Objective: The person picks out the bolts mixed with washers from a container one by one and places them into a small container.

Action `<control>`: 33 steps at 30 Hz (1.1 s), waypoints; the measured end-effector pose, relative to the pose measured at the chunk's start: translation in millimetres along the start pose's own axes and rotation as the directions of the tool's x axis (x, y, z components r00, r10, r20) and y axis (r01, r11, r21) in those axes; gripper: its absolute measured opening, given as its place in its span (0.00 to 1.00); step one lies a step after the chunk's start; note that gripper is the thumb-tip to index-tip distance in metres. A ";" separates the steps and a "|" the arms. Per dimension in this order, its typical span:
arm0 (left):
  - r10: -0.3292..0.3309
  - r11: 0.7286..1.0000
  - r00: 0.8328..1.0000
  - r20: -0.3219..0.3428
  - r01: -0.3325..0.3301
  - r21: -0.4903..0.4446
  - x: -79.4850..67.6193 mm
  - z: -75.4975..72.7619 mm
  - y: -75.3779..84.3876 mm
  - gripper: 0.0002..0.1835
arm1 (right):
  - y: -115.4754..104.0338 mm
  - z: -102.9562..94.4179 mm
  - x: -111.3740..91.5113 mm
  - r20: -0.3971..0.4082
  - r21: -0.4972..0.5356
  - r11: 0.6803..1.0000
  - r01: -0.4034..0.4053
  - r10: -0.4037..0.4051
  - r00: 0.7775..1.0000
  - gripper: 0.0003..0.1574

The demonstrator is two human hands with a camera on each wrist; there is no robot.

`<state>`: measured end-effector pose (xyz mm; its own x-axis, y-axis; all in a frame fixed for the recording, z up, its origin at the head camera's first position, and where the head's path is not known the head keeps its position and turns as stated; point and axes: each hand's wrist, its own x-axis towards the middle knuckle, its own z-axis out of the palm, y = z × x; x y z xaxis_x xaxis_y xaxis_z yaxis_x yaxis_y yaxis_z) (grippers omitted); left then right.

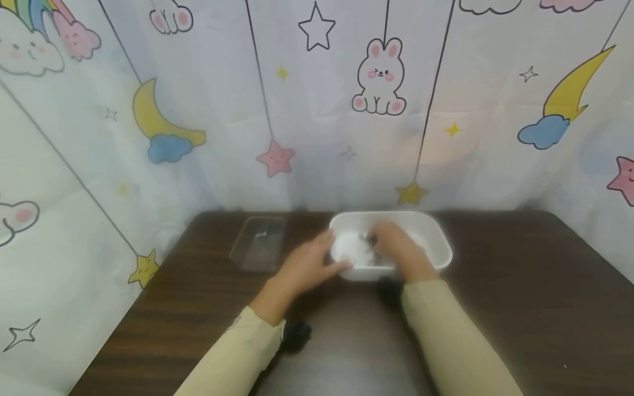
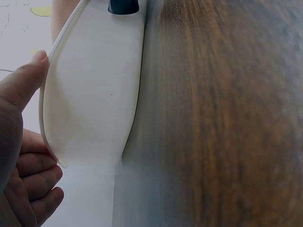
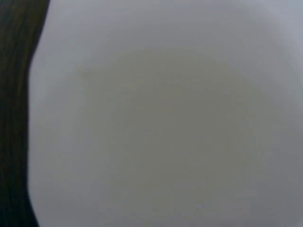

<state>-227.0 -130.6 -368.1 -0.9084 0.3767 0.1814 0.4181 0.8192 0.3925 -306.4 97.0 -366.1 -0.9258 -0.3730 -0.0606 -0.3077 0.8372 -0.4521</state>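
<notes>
A white tub stands on the table. My left hand holds its left end, the thumb on the near rim and the fingers at the corner; the left wrist view shows these fingers bent at the tub's end. My right hand reaches down into the tub, blurred, fingers bent toward small grey pieces on its floor. I cannot tell whether it pinches one. The right wrist view is filled by the tub's pale wall, with no hand showing.
Left of the tub lies a clear plastic box with a small shiny piece in it. The dark wooden table ends at a printed curtain. Black wrist devices sit under both wrists.
</notes>
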 end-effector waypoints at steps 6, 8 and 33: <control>-0.001 1.000 1.000 -0.008 0.001 -0.017 0.5 0.5 0.3 0.46 | -0.1 -0.9 -2.6 -0.021 0.015 1.000 -0.022 0.022 1.000 0.23; -0.007 1.000 1.000 -0.005 0.007 -0.022 0.3 -0.2 0.6 0.46 | -0.9 -1.0 -2.5 -0.026 -0.003 1.000 -0.009 0.009 1.000 0.23; -0.030 0.999 0.999 0.027 0.030 -0.026 -0.4 -2.0 1.9 0.48 | 0.8 2.2 4.9 -0.059 0.040 0.999 -0.012 0.014 0.998 0.13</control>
<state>-225.8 -130.1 -365.6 -0.9200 0.3640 0.1450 0.3903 0.8188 0.4211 -310.8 95.0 -368.8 -0.9415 -0.3368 -0.0140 -0.2878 0.8247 -0.4868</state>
